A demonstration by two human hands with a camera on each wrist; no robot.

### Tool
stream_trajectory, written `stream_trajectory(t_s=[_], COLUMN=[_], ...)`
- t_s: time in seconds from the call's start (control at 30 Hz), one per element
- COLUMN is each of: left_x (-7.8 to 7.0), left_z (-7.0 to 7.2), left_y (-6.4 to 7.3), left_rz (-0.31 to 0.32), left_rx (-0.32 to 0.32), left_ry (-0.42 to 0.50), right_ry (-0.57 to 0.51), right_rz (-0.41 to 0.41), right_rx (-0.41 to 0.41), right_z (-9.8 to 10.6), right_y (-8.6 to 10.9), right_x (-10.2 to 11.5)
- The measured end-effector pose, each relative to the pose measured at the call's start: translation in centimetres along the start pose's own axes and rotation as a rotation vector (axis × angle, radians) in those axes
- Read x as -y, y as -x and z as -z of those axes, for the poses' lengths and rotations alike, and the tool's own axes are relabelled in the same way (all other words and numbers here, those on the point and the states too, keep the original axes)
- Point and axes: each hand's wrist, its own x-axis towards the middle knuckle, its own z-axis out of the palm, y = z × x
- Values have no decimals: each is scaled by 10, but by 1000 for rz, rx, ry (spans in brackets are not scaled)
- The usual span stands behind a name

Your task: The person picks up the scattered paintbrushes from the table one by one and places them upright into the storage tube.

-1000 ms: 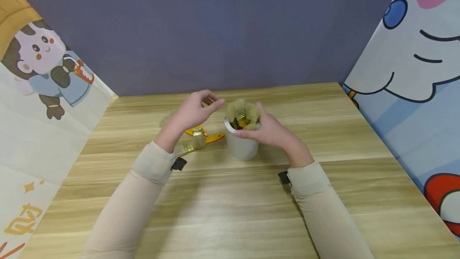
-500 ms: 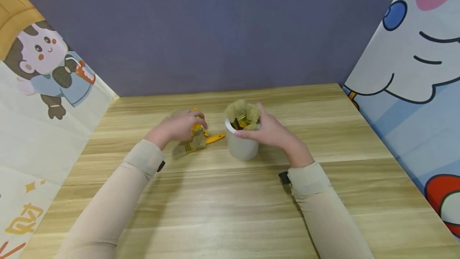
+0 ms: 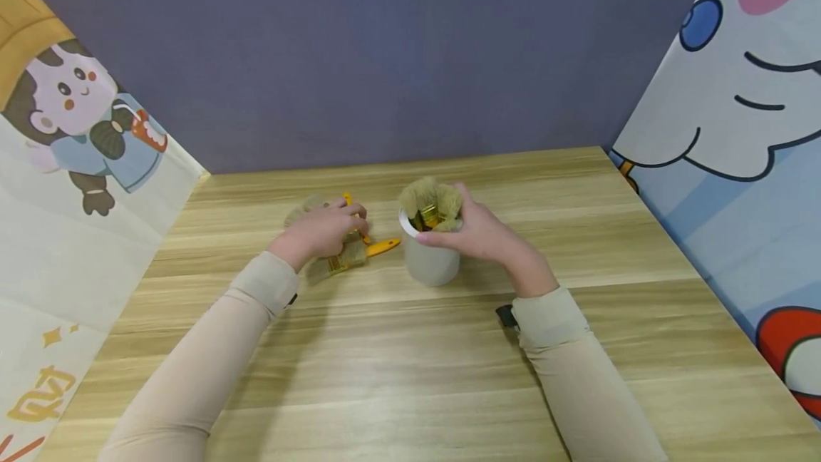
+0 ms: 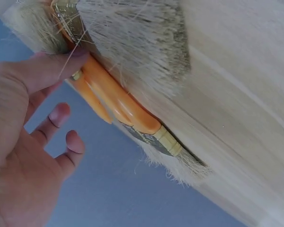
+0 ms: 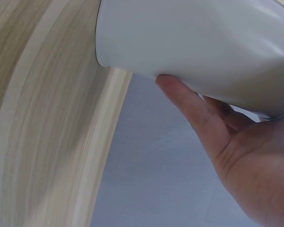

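Observation:
My right hand (image 3: pixel 477 230) grips a white cylindrical cup (image 3: pixel 432 262), thumb over its near rim and fingers around its right side. Several paintbrushes (image 3: pixel 431 207) stand in the cup with bristles up. In the right wrist view, a finger lies along the grey-looking wall of the cup (image 5: pixel 189 42). To the left, my left hand (image 3: pixel 323 230) is down among loose paintbrushes with orange handles. The left wrist view shows its thumb and a mostly hidden index finger pinching a paintbrush by its orange handle (image 4: pixel 106 85); the other fingers are loosely bent.
A loose paintbrush (image 3: pixel 351 255) lies by the left hand, its orange handle toward the cup. More bristles (image 3: pixel 298 212) show beyond that hand. The wooden table (image 3: pixel 410 376) ends at a dark purple-grey back wall (image 3: pixel 398 55), with cartoon-printed panels at both sides.
My left hand has come down and left from beside the cup's rim to the loose paintbrushes, and its thumb and finger now pinch one. My right hand keeps its grip on the cup.

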Motion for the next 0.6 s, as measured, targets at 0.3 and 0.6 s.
stream_trajectory(t_s=[0.3, 0.6], left_x=[3, 4], left_z=[7, 60], left_y=[1, 14], left_rz=[-45, -48], left_rx=[-104, -352], left_ry=[72, 258], right_ry=[8, 3], right_rz=[-19, -19], right_rx=[7, 5], right_z=[-1, 0], right_y=[-1, 0], right_x=[2, 4])
